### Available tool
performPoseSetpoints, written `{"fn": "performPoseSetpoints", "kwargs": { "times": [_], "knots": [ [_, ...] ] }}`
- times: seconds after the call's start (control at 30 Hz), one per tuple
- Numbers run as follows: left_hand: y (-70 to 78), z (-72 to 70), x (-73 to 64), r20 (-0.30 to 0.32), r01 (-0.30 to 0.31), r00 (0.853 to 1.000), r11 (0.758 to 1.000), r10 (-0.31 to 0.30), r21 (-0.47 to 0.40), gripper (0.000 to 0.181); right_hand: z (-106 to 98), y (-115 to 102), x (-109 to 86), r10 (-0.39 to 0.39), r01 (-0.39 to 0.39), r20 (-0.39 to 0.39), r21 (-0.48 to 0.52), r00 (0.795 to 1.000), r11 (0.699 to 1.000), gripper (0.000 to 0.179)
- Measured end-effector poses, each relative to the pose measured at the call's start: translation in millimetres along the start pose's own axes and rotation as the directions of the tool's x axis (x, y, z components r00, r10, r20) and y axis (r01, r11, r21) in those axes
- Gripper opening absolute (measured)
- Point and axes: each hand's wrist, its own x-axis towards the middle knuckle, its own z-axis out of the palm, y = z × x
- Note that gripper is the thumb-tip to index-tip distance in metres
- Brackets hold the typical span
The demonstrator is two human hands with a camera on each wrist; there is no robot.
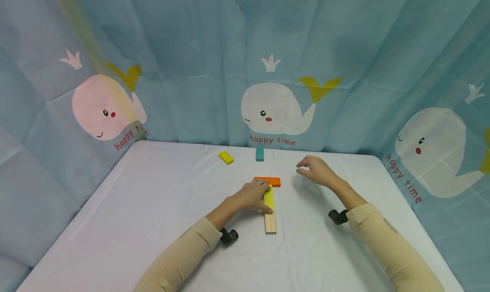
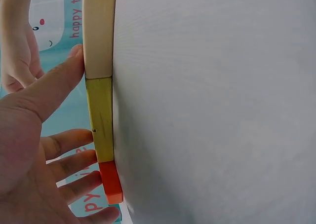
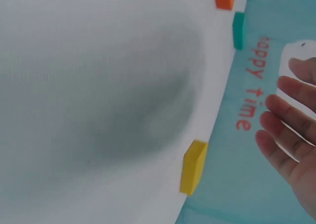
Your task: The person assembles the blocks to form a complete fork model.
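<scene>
My left hand [image 1: 253,195] rests over a row of blocks, its thumb and fingertips touching them from above. Nearest me in that row lies a plain wooden block [image 1: 270,225], then a yellow block [image 1: 269,197] end to end with it. An orange block [image 1: 274,182] lies crosswise at the far end, like the bar of a T. In the left wrist view the thumb is by the wooden block [image 2: 98,31], and the spread fingers reach along the yellow block [image 2: 101,120] and orange block [image 2: 110,182]. My right hand [image 1: 318,171] hovers over the table, fingers loosely bent, holding nothing.
Farther back lie a yellow block [image 1: 226,157] and an upright-looking teal block [image 1: 260,154]. Another yellow block [image 3: 194,167] is mostly hidden behind my right hand in the head view. A whale-printed curtain [image 1: 183,71] borders the white table [image 1: 153,207].
</scene>
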Motion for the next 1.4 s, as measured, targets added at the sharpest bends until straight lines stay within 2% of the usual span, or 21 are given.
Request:
{"fn": "performPoseSetpoints", "kwargs": {
  "times": [0.2,0.83,1.07,1.4],
  "knots": [
    [0.9,0.7,0.5,-0.005,0.001,1.0,1.0,-0.001,0.006,0.078,-3.5,19.2,7.1,0.045,-0.043,-0.063,0.03,0.997,0.999,0.027],
    [0.8,1.0,-2.3,-0.012,-0.012,1.0,1.0,0.012,0.008,0.074,-14.9,49.8,23.5,0.15,-0.148,-0.108,0.024,0.983,0.989,0.032],
    [0.3,0.5,-0.8,-0.012,0.0,1.0,1.0,0.0,0.007,0.075,-12.8,62.1,29.8,0.189,-0.188,-0.081,0.016,0.979,0.982,0.036],
    [0.0,2.7,0.1,-0.009,0.007,1.0,1.0,-0.007,-0.003,0.075,-1.6,78.4,33.8,0.266,-0.266,0.024,-0.001,0.964,0.964,0.05]
  ]
}}
